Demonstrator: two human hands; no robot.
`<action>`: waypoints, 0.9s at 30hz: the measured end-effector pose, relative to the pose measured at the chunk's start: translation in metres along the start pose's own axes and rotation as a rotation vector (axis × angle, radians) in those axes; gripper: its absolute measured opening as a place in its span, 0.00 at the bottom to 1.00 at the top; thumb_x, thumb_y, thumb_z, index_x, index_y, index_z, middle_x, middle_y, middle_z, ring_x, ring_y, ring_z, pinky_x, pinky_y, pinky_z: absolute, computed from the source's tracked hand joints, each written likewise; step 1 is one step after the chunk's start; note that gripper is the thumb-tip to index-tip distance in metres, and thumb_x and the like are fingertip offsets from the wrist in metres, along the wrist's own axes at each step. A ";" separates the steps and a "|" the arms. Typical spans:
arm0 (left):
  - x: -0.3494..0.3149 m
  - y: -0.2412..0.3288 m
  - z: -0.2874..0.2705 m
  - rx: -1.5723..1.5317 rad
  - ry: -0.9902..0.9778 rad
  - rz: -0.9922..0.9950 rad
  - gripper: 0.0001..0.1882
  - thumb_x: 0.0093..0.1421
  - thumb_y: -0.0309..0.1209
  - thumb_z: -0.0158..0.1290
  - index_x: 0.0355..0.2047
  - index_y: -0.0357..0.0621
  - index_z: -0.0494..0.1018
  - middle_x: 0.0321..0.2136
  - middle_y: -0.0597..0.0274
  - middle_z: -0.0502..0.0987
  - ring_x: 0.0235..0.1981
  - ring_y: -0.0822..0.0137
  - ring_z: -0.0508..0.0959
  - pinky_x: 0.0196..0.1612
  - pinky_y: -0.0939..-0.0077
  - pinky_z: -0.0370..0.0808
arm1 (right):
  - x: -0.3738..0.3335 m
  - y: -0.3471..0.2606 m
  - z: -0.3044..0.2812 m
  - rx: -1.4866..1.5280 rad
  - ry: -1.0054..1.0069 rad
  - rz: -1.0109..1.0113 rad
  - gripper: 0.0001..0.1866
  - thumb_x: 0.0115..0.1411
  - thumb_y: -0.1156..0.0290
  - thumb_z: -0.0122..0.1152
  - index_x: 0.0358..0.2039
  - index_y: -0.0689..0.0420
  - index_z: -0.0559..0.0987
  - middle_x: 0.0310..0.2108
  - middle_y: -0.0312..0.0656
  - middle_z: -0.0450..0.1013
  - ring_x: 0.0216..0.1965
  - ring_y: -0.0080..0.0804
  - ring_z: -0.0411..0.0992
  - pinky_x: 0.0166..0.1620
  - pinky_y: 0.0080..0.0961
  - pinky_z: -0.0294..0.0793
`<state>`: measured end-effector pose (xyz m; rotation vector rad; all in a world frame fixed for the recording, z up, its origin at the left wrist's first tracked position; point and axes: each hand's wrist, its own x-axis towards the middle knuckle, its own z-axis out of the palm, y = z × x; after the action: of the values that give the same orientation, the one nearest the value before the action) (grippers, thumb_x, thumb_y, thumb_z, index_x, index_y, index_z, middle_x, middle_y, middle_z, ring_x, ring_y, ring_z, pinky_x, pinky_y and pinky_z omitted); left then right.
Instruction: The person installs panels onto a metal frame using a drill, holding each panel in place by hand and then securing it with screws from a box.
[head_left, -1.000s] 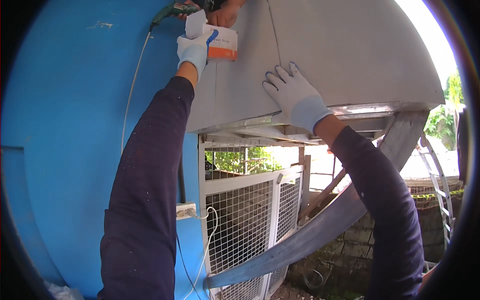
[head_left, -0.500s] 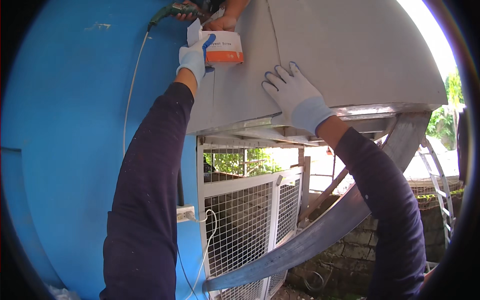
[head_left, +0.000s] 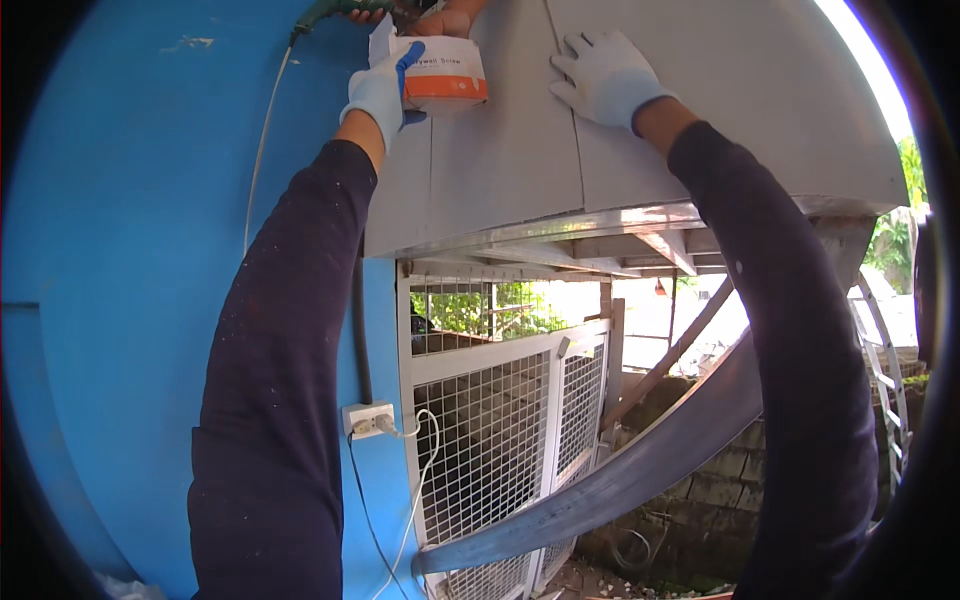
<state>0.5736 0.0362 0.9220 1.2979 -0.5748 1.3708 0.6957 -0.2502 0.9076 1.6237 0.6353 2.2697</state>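
My left hand (head_left: 378, 95), in a white glove with blue fingertips, is closed on a white and orange cardboard box (head_left: 446, 82). The box is held up in front of the grey panelling with its top flap raised. My right hand (head_left: 606, 78), gloved the same way, rests against a grey panel (head_left: 660, 165), beside a dark seam, fingers apart and slightly bent. Another person's hand (head_left: 450, 22) reaches into or over the top of the box; its fingers are partly hidden. That person's other hand (head_left: 368, 15) is on a green power drill (head_left: 318, 12), cut off by the upper edge.
The drill's pale cable (head_left: 262, 150) hangs down the blue wall (head_left: 150, 240). A white power strip (head_left: 368, 420) with a plug sits lower down. Below are a mesh gate (head_left: 480, 440), a curved grey beam (head_left: 620, 480) and a ladder (head_left: 885, 370) at the right.
My right hand has slid up the panel and its fingers are more bent. The view has shifted, so the box and drill appear slightly higher. My left hand keeps its hold on the box.
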 end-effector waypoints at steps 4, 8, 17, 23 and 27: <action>0.004 -0.004 0.002 0.053 0.019 0.078 0.45 0.56 0.42 0.75 0.64 0.33 0.62 0.53 0.42 0.77 0.49 0.45 0.83 0.42 0.45 0.88 | 0.007 -0.012 -0.001 -0.037 -0.059 0.022 0.25 0.73 0.50 0.51 0.57 0.54 0.82 0.56 0.47 0.76 0.57 0.46 0.74 0.60 0.43 0.71; 0.006 0.009 -0.009 0.121 0.053 0.125 0.45 0.56 0.42 0.75 0.64 0.33 0.63 0.53 0.41 0.77 0.49 0.45 0.83 0.43 0.45 0.88 | -0.008 -0.031 -0.011 -0.040 -0.095 -0.017 0.23 0.73 0.51 0.51 0.51 0.55 0.84 0.53 0.46 0.78 0.55 0.45 0.75 0.61 0.44 0.69; -0.015 0.018 -0.003 0.190 -0.036 0.139 0.39 0.59 0.46 0.72 0.65 0.41 0.69 0.56 0.49 0.77 0.54 0.49 0.81 0.48 0.45 0.86 | -0.008 -0.088 -0.018 -0.040 -0.075 -0.056 0.22 0.72 0.49 0.52 0.45 0.53 0.86 0.48 0.42 0.79 0.54 0.41 0.74 0.60 0.43 0.68; -0.014 0.014 0.011 0.117 -0.045 0.029 0.39 0.56 0.42 0.74 0.63 0.40 0.71 0.56 0.47 0.77 0.52 0.45 0.82 0.49 0.37 0.85 | -0.009 -0.222 0.016 0.290 -0.067 -0.258 0.27 0.70 0.45 0.53 0.56 0.53 0.82 0.59 0.39 0.76 0.63 0.40 0.69 0.67 0.49 0.63; -0.023 0.000 0.038 0.142 0.153 0.045 0.36 0.57 0.42 0.74 0.60 0.39 0.73 0.51 0.47 0.79 0.48 0.46 0.84 0.43 0.39 0.88 | -0.008 -0.266 0.081 0.293 0.025 -0.261 0.32 0.66 0.46 0.57 0.63 0.53 0.78 0.63 0.41 0.73 0.66 0.45 0.66 0.73 0.57 0.54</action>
<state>0.5828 -0.0058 0.9122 1.2858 -0.4106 1.5564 0.7675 -0.0084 0.7899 1.5278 1.1587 2.0850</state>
